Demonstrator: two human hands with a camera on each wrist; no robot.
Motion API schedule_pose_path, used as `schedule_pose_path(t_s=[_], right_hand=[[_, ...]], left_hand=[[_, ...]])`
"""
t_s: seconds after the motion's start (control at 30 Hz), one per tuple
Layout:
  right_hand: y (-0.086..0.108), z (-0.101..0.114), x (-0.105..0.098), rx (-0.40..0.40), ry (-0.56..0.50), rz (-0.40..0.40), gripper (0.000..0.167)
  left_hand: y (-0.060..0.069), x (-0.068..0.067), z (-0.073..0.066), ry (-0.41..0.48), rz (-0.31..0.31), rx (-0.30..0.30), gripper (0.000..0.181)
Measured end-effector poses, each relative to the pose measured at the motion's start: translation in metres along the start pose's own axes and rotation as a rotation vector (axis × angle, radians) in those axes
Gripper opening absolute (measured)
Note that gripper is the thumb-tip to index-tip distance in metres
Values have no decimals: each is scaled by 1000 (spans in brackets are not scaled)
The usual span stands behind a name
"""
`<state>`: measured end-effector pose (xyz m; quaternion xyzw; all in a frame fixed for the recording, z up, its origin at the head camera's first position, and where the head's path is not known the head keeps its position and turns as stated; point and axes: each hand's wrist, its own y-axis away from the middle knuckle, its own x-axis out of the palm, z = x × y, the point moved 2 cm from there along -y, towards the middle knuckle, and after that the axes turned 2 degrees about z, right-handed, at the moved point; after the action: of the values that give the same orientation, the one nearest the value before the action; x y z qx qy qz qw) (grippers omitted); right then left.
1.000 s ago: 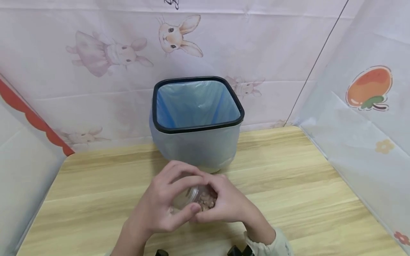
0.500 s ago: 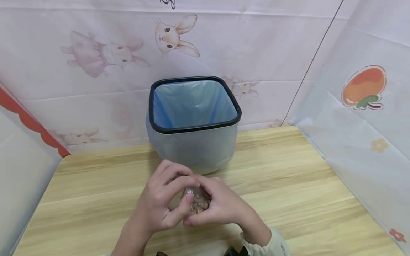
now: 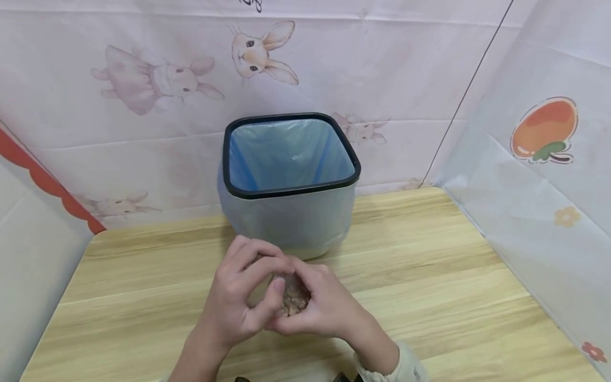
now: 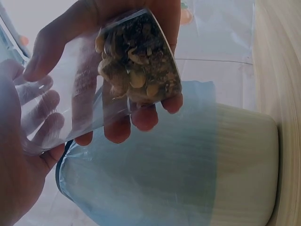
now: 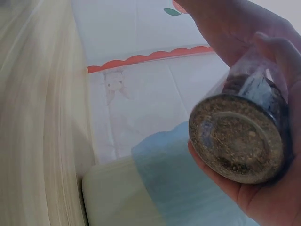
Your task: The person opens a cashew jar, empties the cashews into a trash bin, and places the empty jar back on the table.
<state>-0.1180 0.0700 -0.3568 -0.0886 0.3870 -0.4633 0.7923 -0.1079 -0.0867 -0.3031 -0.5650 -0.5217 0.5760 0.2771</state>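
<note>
A clear jar (image 3: 294, 298) with brown, crumbly pieces in it is held between both hands above the table, in front of the bin. My right hand (image 3: 324, 302) grips the filled body, its fingers wrapped around the far side. At the other end, the fingers and thumb of my left hand (image 3: 241, 294) curl about the jar's mouth end. The left wrist view shows nut-like or shell-like pieces (image 4: 134, 66) gathered toward the base, with the jar lying tilted. Its round base (image 5: 235, 139) faces the right wrist camera. Whether a lid sits on the mouth cannot be told.
A bin (image 3: 286, 220) with a black rim and blue liner stands right behind the hands, against the printed back wall (image 3: 181, 32). The wood-patterned table (image 3: 429, 276) extends to both sides. A side wall (image 3: 539, 212) borders the right edge.
Both hands and the jar have shifted slightly left in the head view. The left thumb has moved along the jar, and its ridged neck, visible before, is now hidden.
</note>
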Motion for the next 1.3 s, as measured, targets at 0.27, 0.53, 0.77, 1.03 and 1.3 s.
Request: schedule_pose_path(t_s=[0.27,0.53,0.77,1.03,1.3], right_hand=[[1,5,6,49,101,-69,65],[-1,7,10,-12,334,-215,71],[-1,3,8,3,303,-211,73],[2,-1,-9,123,-19,-18,69],[2,-2,-17,-34,-326,227,59]], left_hand=[[3,-1,0,-10,-20,-64,26],[6,2,2,-99,-34,-241,26],[9,3,4,-116,-11,-330,22],[6,-4,2,10,109,-186,41],[-1,-4,-7,231,121,34,34]])
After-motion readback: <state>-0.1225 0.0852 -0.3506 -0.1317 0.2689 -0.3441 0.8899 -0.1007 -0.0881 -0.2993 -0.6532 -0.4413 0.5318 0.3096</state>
